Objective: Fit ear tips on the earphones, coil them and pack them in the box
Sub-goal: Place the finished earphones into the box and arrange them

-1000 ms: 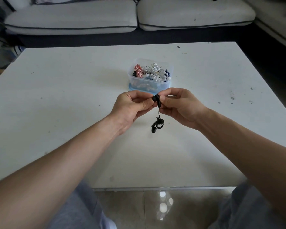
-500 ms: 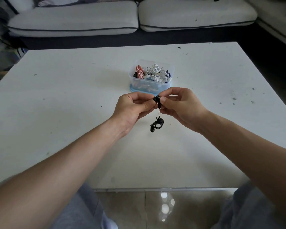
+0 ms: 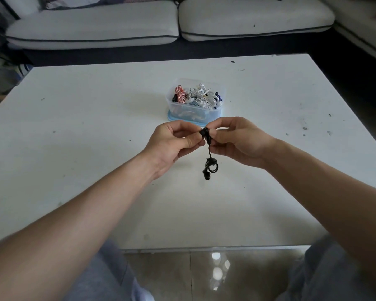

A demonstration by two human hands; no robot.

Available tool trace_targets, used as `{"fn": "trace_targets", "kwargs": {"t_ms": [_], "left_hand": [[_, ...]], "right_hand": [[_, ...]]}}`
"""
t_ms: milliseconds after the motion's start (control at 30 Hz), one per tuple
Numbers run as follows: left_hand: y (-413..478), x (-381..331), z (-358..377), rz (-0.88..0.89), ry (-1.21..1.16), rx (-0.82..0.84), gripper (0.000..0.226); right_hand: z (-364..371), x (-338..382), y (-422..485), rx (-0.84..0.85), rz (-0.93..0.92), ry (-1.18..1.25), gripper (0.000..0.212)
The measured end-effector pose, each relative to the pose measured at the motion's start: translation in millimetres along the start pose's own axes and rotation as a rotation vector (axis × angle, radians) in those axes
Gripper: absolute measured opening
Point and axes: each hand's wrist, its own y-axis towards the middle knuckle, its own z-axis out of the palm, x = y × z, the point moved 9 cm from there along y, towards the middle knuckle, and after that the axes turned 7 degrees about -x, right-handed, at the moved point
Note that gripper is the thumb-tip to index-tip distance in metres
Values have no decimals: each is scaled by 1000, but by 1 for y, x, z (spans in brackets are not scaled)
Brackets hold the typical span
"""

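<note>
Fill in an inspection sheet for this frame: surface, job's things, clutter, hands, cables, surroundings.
Surface: white table, scuffed, with small dark specks toward its right side.
Job's things: black earphones held above the table; clear box with a blue base beyond the hands, open, holding coiled earphones in white, pink and dark colours.
Clutter: nothing seen.
Hands: left hand and right hand both pinch the upper earbud between them.
Cables: black cord hangs from the pinch in a small bundle, with the second earbud at its lower end.
Surroundings: pale sofa beyond the table; glossy tiled floor at the near edge.
</note>
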Motion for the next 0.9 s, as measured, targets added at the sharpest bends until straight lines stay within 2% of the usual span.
{"fn": "trace_targets", "kwargs": {"t_ms": [167,533,900], "left_hand": [[5,-6,-5,47,-41,-44,15],[5,-5,-6,21,-6,-48,16],[1,-1,-4,-23,-25,-1,17]], "right_hand": [[4,-6,4,-94,-27,160,13],[-5,3,6,-118,-99,60,11],[0,4,3,-53,-87,-4,9]]}}
